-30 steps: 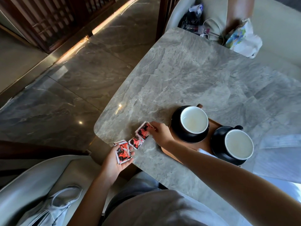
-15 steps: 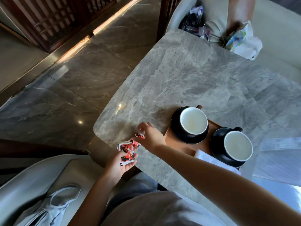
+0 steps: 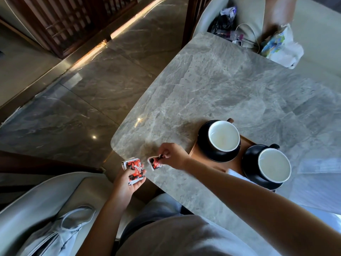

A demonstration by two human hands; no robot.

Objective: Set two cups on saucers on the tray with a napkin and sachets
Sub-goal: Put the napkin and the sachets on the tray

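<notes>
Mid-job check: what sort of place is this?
Probably a café or hotel lounge, though a home is possible: a marble-look table, a polished stone floor, and a wooden tray set with two cups, plus printed sachets.

The table [image 3: 230, 85] is bare from its rounded left corner to the far edge, where a plastic bag [image 3: 282, 50] lies. At near right, the left cup [image 3: 223, 137] and right cup [image 3: 274, 165], on saucers just beside each other, nearly fill the tray [image 3: 196, 153]. Only its left end is bare. The left hand [image 3: 127, 182] holding sachets [image 3: 133, 169] and the right hand [image 3: 172, 156] pinching a single sachet [image 3: 156, 162] crowd the near-left corner.
</notes>
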